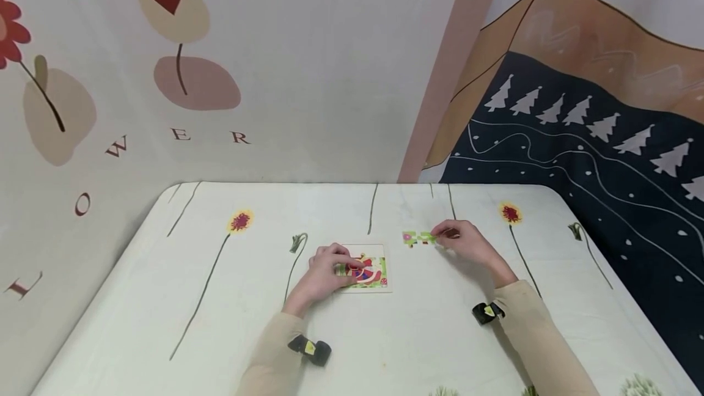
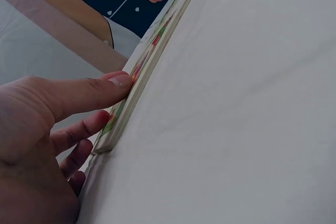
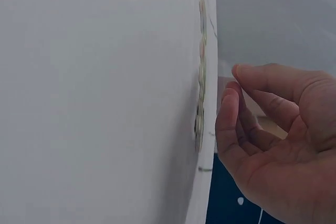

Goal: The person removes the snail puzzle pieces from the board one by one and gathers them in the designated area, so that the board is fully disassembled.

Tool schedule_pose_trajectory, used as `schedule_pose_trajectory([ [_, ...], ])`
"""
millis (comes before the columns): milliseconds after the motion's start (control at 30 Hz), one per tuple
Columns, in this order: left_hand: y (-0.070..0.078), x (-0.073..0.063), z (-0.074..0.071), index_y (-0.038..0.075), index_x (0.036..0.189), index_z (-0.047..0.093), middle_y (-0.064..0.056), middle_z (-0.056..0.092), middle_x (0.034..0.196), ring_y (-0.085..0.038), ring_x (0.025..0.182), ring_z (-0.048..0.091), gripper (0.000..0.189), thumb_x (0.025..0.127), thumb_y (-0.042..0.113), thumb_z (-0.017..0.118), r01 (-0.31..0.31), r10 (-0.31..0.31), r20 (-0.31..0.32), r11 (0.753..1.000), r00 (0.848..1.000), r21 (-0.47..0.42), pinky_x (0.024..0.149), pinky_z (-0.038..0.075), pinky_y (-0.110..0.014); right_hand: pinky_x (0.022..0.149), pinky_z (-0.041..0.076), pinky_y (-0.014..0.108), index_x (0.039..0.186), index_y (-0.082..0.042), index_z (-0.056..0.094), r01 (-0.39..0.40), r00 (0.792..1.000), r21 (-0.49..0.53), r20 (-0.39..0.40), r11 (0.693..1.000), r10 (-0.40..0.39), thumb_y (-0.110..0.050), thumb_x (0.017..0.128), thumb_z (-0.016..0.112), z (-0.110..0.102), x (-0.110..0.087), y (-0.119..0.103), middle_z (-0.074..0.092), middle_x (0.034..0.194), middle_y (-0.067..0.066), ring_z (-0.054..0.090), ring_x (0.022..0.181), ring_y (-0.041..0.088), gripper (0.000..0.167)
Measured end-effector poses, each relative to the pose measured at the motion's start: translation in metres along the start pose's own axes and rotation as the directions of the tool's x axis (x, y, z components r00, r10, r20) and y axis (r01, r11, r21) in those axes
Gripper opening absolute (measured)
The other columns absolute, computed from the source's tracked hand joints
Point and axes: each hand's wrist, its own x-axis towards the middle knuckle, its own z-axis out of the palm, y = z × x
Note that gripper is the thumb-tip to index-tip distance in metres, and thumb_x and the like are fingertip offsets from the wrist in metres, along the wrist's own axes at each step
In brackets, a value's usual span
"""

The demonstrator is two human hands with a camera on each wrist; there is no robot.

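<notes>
My left hand (image 1: 323,274) rests on a small jigsaw puzzle in a pale tray (image 1: 374,250). In the left wrist view its thumb and a fingertip touch the puzzle's colourful face (image 2: 137,71), and the other fingers lie loosely beside the edge. The tray's top strip shows bare backing; the hand hides the puzzle's left part. Right of the tray lie several loose green and pink puzzle pieces (image 1: 409,238) in a row. My right hand (image 1: 467,242) is beside their right end, fingers bent. In the right wrist view its thumb and fingertips stand apart from the pieces (image 3: 202,72), nothing between them.
A white cloth printed with flowers and stems covers the table (image 1: 209,335). Behind it hangs a pale wall cloth (image 1: 330,78) with flower prints, and a dark tree-patterned cloth (image 1: 550,139) hangs at the right. Each wrist wears a small black camera (image 1: 316,351).
</notes>
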Motion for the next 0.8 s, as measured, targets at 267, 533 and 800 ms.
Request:
schedule_pose_trajectory([
  [267,0.001,0.001,-0.001,0.015,0.099,0.078,0.005,0.05,0.101,-0.028,0.108,0.037,0.025,0.075,0.008,0.08,0.009,-0.009,0.009,1.0,1.0,-0.012,0.095,0.019,-0.054,0.077,0.046,0.033,0.104,0.004,0.068,0.06,0.996,0.027,0.061,0.998,-0.062,0.0,0.09,0.063,0.017,0.002,-0.016,0.066,0.094,0.01,0.057,0.085,0.021,0.016],
  [533,0.0,0.003,0.0,0.016,0.096,0.078,0.007,0.05,0.1,-0.027,0.108,0.037,0.022,0.075,0.008,0.08,0.026,-0.026,0.014,0.999,1.0,-0.024,0.096,0.018,-0.053,0.08,0.046,0.03,0.106,0.005,0.069,0.091,0.984,0.06,0.151,0.994,-0.1,-0.001,0.091,0.063,0.036,0.007,-0.029,0.067,0.107,0.015,0.059,0.094,0.024,0.017],
  [800,0.001,0.003,0.0,0.015,0.097,0.078,0.007,0.049,0.099,-0.026,0.107,0.037,0.023,0.076,0.006,0.079,0.032,-0.032,0.011,0.999,0.999,-0.018,0.096,0.018,-0.053,0.082,0.045,0.031,0.107,0.0,0.07,0.144,0.955,0.06,0.254,0.988,-0.155,-0.001,0.09,0.062,0.054,0.009,-0.042,0.068,0.101,0.007,0.058,0.088,0.016,0.018],
])
